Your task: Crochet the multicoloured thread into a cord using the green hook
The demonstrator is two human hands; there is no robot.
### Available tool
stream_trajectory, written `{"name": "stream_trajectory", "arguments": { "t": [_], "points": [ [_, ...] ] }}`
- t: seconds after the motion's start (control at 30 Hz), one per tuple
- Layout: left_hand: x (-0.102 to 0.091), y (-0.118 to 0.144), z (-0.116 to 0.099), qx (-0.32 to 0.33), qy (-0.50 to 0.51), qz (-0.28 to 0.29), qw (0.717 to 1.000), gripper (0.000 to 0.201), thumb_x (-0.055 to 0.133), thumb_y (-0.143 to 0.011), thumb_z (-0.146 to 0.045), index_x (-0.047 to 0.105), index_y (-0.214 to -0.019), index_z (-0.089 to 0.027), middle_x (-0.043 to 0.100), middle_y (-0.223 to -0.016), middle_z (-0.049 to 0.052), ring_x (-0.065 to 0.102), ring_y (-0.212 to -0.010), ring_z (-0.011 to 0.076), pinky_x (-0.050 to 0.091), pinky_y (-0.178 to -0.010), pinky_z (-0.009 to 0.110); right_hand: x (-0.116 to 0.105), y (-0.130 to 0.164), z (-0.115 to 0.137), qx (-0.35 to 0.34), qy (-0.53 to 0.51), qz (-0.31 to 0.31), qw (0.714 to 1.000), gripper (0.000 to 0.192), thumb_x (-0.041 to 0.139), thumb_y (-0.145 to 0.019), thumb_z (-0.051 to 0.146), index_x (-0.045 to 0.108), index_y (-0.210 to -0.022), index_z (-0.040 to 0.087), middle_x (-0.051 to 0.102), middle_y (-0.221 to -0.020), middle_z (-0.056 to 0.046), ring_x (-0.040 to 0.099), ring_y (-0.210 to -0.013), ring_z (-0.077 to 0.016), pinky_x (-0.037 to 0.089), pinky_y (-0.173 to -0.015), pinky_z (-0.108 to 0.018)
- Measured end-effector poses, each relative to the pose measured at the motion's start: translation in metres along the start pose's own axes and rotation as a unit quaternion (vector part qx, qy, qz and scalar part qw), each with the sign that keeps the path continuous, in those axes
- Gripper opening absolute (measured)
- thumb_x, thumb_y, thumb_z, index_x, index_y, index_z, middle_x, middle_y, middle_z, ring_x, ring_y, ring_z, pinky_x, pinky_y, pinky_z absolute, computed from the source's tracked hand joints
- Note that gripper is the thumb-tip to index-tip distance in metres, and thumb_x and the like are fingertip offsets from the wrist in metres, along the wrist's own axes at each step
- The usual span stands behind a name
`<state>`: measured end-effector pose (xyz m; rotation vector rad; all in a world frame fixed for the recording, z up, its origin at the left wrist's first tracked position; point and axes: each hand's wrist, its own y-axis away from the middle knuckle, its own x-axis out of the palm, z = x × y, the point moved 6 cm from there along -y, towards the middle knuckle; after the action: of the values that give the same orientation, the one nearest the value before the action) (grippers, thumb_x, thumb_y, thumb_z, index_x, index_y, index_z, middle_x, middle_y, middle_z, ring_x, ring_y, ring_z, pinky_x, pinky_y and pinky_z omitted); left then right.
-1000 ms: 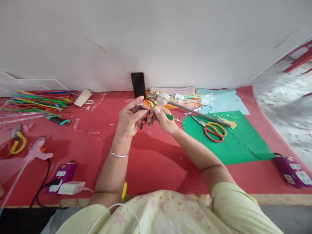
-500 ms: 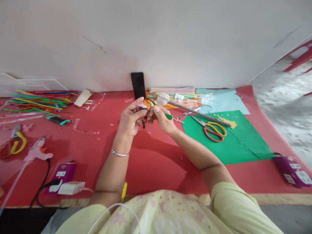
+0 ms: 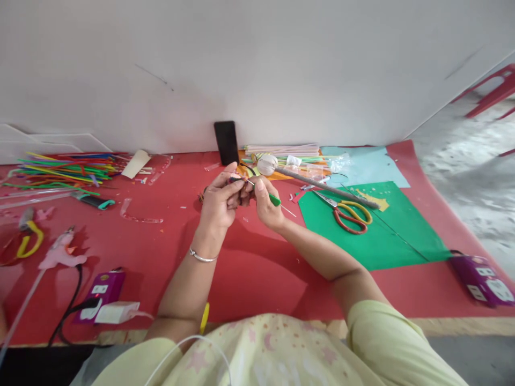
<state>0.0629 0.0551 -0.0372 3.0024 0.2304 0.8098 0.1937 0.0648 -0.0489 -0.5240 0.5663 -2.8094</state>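
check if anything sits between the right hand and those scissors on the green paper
Nothing visible does. The right hand holds a green-handled tool above the red mat; the scissors lie to its right on the green paper, across open mat.

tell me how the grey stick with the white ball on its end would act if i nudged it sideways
The grey stick looks round and straight, so it would probably roll a little across the green paper sheet. The white ball at its far end is wider than the shaft, so it would likely swing in an arc. It probably stays stiff, since it shows no sag.
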Motion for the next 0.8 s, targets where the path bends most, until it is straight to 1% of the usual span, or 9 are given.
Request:
{"name": "stream_trajectory", "arguments": {
  "t": [0.07,0.13,0.23,0.3,0.37,0.5,0.57,0.63,0.8],
  "points": [
    [-0.003,-0.001,-0.005,-0.033,0.006,0.018,0.999,0.055,0.097,-0.065,-0.017,0.090,-0.119,-0.023,0.065,-0.063,-0.006,0.033,-0.043,0.0021,0.022,-0.043,0.016,-0.002,-0.004,0.001,0.002,-0.001,0.044,0.999,0.063,0.063,-0.107,0.084,0.068,-0.090,0.024,0.072,-0.081,0.000,0.070,-0.060,-0.0141,0.061,-0.059,-0.030],
    [-0.006,-0.001,-0.011,-0.048,0.000,0.032,0.998,0.051,0.096,-0.062,-0.015,0.090,-0.113,-0.023,0.066,-0.062,-0.005,0.031,-0.043,0.0015,0.020,-0.043,0.016,-0.005,-0.009,0.002,0.009,0.009,0.090,0.996,0.064,0.062,-0.107,0.085,0.071,-0.090,0.023,0.076,-0.084,-0.002,0.073,-0.062,-0.0156,0.063,-0.059,-0.031],
    [-0.008,0.000,-0.019,-0.039,-0.024,0.039,0.998,0.049,0.097,-0.060,-0.014,0.091,-0.108,-0.021,0.062,-0.060,-0.007,0.028,-0.042,0.0009,0.019,-0.043,0.017,-0.012,-0.017,0.006,-0.006,0.032,0.136,0.990,0.067,0.062,-0.106,0.085,0.074,-0.091,0.021,0.079,-0.091,-0.005,0.074,-0.061,-0.0155,0.063,-0.058,-0.031],
    [-0.009,0.002,-0.025,-0.009,-0.049,0.030,0.998,0.049,0.097,-0.059,-0.013,0.092,-0.108,-0.021,0.059,-0.060,-0.008,0.028,-0.043,0.0009,0.019,-0.043,0.018,-0.016,-0.020,0.011,-0.027,0.052,0.146,0.987,0.066,0.064,-0.106,0.083,0.076,-0.089,0.020,0.080,-0.095,-0.007,0.073,-0.061,-0.0142,0.062,-0.057,-0.030],
    [-0.010,0.003,-0.030,0.021,-0.072,0.020,0.997,0.050,0.097,-0.059,-0.014,0.093,-0.108,-0.021,0.057,-0.061,-0.008,0.028,-0.043,0.0013,0.019,-0.043,0.020,-0.018,-0.023,0.016,-0.046,0.084,0.150,0.984,0.065,0.066,-0.106,0.082,0.078,-0.087,0.021,0.080,-0.098,-0.009,0.074,-0.066,-0.0152,0.063,-0.062,-0.031],
    [-0.009,0.005,-0.034,0.034,-0.099,0.025,0.994,0.049,0.095,-0.062,-0.015,0.093,-0.110,-0.021,0.059,-0.063,-0.007,0.029,-0.044,0.0023,0.018,-0.043,0.023,-0.019,-0.027,0.027,-0.084,0.163,0.162,0.970,0.066,0.063,-0.104,0.086,0.079,-0.083,0.025,0.082,-0.103,-0.012,0.080,-0.095,-0.0255,0.068,-0.083,-0.041],
    [-0.010,0.004,-0.034,0.031,-0.102,0.033,0.994,0.047,0.094,-0.063,-0.015,0.093,-0.110,-0.021,0.060,-0.063,-0.007,0.029,-0.045,0.0025,0.017,-0.043,0.024,-0.019,-0.027,0.033,-0.109,0.190,0.170,0.961,0.064,0.064,-0.105,0.085,0.081,-0.086,0.026,0.083,-0.105,-0.012,0.080,-0.101,-0.0282,0.068,-0.092,-0.046],
    [-0.010,0.004,-0.034,0.017,-0.093,0.043,0.995,0.047,0.095,-0.063,-0.015,0.092,-0.109,-0.021,0.060,-0.063,-0.007,0.028,-0.044,0.0023,0.016,-0.043,0.024,-0.019,-0.027,0.036,-0.126,0.205,0.176,0.954,0.061,0.064,-0.106,0.083,0.083,-0.089,0.027,0.084,-0.109,-0.012,0.080,-0.101,-0.0290,0.067,-0.098,-0.051],
    [-0.009,0.002,-0.029,-0.042,-0.043,0.073,0.996,0.041,0.093,-0.061,-0.015,0.092,-0.102,-0.020,0.060,-0.060,-0.007,0.028,-0.043,0.0019,0.015,-0.043,0.022,-0.022,-0.027,0.037,-0.119,0.212,0.185,0.952,0.062,0.066,-0.102,0.087,0.084,-0.089,0.028,0.086,-0.114,-0.012,0.079,-0.101,-0.0307,0.066,-0.102,-0.056]
  ]
}}
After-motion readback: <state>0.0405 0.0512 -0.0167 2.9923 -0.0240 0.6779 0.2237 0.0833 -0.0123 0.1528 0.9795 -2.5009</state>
